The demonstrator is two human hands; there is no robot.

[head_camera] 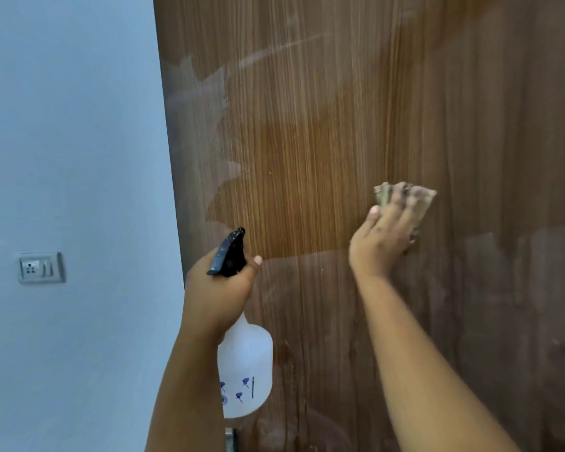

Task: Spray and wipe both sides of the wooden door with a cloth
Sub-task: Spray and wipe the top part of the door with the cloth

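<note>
The wooden door (323, 141) stands straight ahead of you and fills the scene from its left edge out past the right border, its grain and long axis running vertically. Your right hand (384, 238) is the one on it: the arm reaches up and forward, palm toward the panel, fingers spread flat over the tan cloth (405, 199) and pressing it against the wood at about mid-height in view. Your left hand (221, 285) is curled round the neck of the white spray bottle (245, 367), with the black trigger head (230, 252) pointing up and toward the door; it hovers just in front of the door's left edge, not touching it as far as you can tell. Hazy streaks show along that left edge, above the cloth and across the lower part of the door. I judge the next strokes belong there, so carry the cloth leftward or down the grain. A wall socket (41, 267) sits on the pale wall to the left.
</note>
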